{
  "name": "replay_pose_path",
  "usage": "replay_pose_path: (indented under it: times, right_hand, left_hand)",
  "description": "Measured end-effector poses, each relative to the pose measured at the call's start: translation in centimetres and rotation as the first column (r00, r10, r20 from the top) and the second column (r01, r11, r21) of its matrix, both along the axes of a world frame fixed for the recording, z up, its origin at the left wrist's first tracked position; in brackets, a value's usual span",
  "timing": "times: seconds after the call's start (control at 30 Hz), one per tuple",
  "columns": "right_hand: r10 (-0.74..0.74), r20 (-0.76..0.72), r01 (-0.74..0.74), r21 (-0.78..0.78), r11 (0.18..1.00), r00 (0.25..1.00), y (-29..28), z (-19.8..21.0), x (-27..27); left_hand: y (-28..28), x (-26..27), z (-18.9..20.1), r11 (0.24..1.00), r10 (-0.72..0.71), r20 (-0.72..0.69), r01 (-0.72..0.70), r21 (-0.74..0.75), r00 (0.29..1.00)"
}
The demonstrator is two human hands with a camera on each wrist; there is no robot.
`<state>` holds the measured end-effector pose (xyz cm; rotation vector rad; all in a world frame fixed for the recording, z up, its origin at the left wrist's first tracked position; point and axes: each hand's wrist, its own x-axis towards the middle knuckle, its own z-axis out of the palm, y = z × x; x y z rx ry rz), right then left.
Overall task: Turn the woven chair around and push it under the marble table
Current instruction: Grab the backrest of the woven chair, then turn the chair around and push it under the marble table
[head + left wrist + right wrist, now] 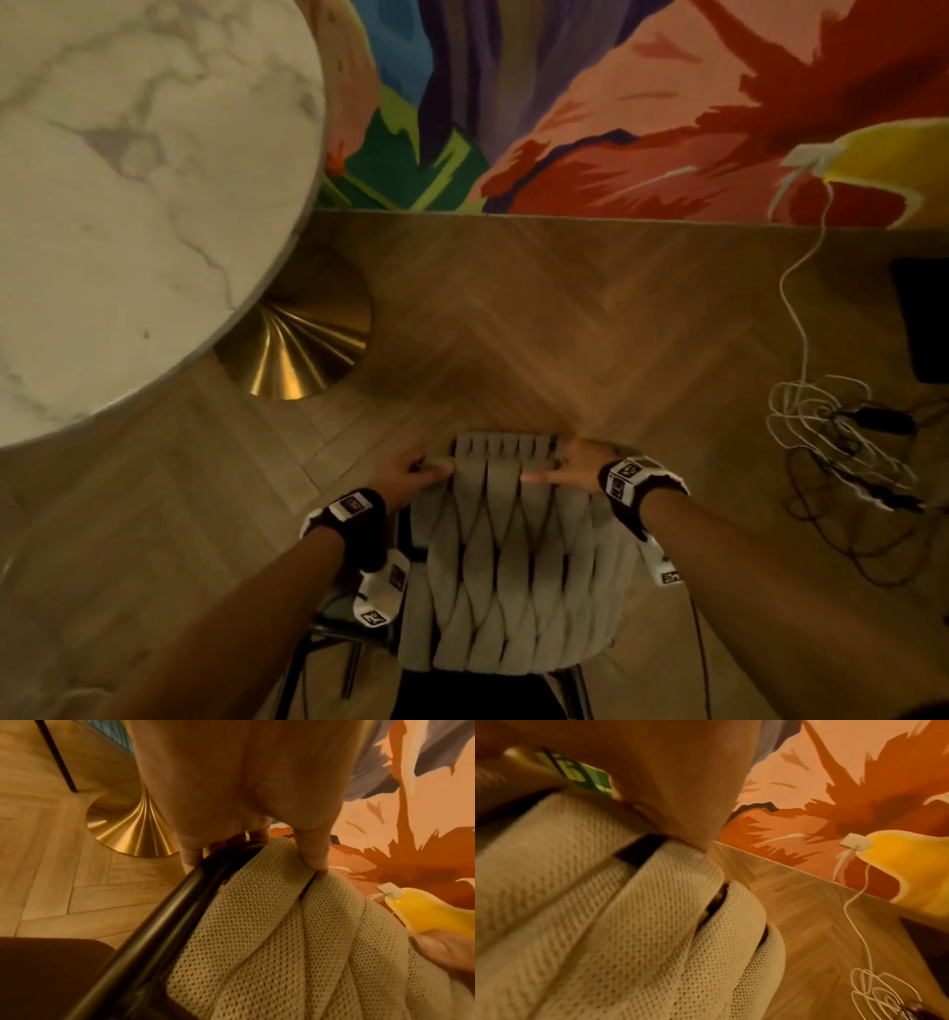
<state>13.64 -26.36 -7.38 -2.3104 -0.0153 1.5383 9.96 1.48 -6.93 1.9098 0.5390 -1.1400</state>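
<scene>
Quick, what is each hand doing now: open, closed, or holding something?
Left hand: closed, gripping the top edge of the woven chair.
Right hand: on the same top edge, fingers over it; seems to grip.

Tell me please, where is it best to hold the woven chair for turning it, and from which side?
Probably the top rail of the woven chair, from behind and above, one hand near each end. The left hand and right hand sit there now, fingers curled over the edge. The black frame tube under the straps looks firm; the straps look soft.

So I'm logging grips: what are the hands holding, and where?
Both hold the woven chair by its backrest's top edge: left hand at the left, right hand at the right.
</scene>
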Motion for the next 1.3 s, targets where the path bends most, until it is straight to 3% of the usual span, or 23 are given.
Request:
replay_pose_path:
  times: [0.13,0.3,0.37,0.53,0.6,0.77,1.03,1.2,1.3]
  right_hand:
    - [0.088,0.116,-0.086,-0.025,0.996,0.989,-0.2,2.3,-2.9]
    - [0.134,0.325,-0.138,-0.012,0.99,0.936,-1.3,9.0,-0.1]
    - [0.169,0.428,-0.175,-0.027,0.984,0.888,-1.6,12.7,1.5]
    - [0.277,0.683,-0.261,-0.13,0.957,0.676,-2.5,20.8,2.4]
    - [0.278,0.701,-0.269,-0.127,0.955,0.656,-2.7,22.3,1.2]
    - [0.403,0.552,-0.397,-0.137,0.908,0.73,-1.8,20.5,-2.4]
    - [0.396,0.427,-0.38,-0.127,0.916,0.813,0.7,15.1,-6.4]
    - [0.4,0.292,-0.39,-0.093,0.916,0.869,1.5,12.2,-11.6]
    - [0.394,0.209,-0.395,-0.041,0.918,0.895,2.5,10.9,-14.4]
  left_hand:
    - [0.7,-2.1,1.9,1.0,-0.025,0.096,0.026,-0.007,0.995]
    - [-0.6,1.3,8.3,0.996,-0.046,0.274,0.066,-0.061,0.961]
    - [-0.7,2.6,11.7,0.994,-0.025,0.36,0.062,-0.091,0.933]
    - [-0.4,2.7,18.8,0.983,0.029,0.562,0.078,-0.165,0.826]
    - [0.0,1.5,19.7,0.977,0.02,0.572,0.106,-0.187,0.82]
    - [0.6,-1.0,17.3,0.968,-0.14,0.49,0.222,-0.113,0.86]
    - [1.6,-4.1,11.9,0.939,-0.338,0.418,0.329,0.097,0.843]
    - [2.1,-9.4,9.2,0.895,-0.446,0.242,0.419,0.155,0.862]
    - [1.8,-12.1,7.8,0.844,-0.528,0.168,0.492,0.215,0.832]
